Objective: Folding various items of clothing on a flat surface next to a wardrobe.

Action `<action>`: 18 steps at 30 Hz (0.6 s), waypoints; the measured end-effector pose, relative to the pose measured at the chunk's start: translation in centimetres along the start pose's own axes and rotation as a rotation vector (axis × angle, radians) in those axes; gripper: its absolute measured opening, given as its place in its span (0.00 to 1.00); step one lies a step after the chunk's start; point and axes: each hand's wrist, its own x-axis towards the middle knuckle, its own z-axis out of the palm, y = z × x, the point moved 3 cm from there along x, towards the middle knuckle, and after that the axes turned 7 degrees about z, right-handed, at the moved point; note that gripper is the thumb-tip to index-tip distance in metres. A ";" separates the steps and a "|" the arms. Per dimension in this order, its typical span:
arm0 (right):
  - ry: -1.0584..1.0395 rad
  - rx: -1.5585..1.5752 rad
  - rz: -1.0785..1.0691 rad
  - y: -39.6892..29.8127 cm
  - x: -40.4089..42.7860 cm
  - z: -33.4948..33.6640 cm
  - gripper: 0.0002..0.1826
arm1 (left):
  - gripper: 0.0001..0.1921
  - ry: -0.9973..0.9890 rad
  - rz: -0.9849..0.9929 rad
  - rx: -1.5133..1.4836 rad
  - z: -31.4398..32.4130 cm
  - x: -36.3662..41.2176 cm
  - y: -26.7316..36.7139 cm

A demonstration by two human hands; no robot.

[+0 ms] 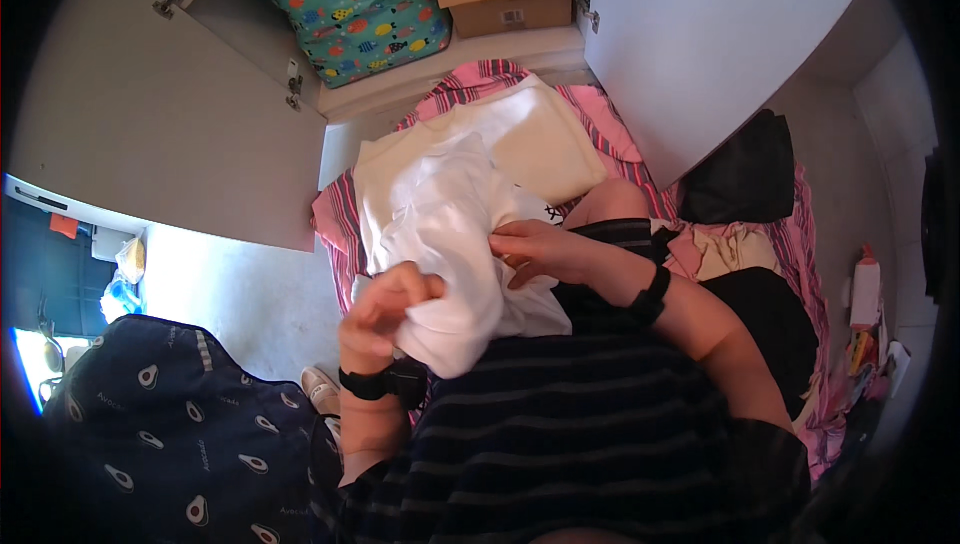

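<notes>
A white cloth garment (457,244) lies bunched over my lap, with small black marks printed on the part by my knee. My left hand (386,307), blurred, has its fingers curled at the garment's near left edge; whether they grip the cloth is unclear. From the right, my right hand (544,250) has its fingertips and thumb on a fold of the same garment. Beyond it, a cream folded cloth (544,139) rests on a pink striped cloth (611,127).
Open cabinet doors stand at left (172,108) and right (712,33). Inside the cabinet are a fish-patterned storage bag (367,11) and a cardboard box (514,12). Dark clothes (765,326) and a black folded item (742,172) lie right; an avocado-print cover (180,431) is at left.
</notes>
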 end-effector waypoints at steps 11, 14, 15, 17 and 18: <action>0.352 -0.522 -0.519 -1.0 0.2 1.9 0.06 | 0.39 0.127 -0.587 1.545 -0.5 3.3 -1.1; 0.272 -0.633 -0.724 -3.2 -1.7 2.8 0.04 | 0.37 0.069 -0.340 1.691 -0.7 4.3 -0.3; 0.103 -0.392 -0.571 -3.2 -1.4 2.7 0.03 | 0.36 0.107 -0.078 1.763 1.0 5.5 0.3; -0.055 -0.147 -0.418 -2.4 -0.8 2.5 0.02 | 0.32 0.048 0.174 1.918 2.6 6.6 1.0; -0.167 0.036 -0.394 -1.4 0.1 2.2 0.01 | 0.32 0.044 0.180 1.921 2.3 6.7 1.3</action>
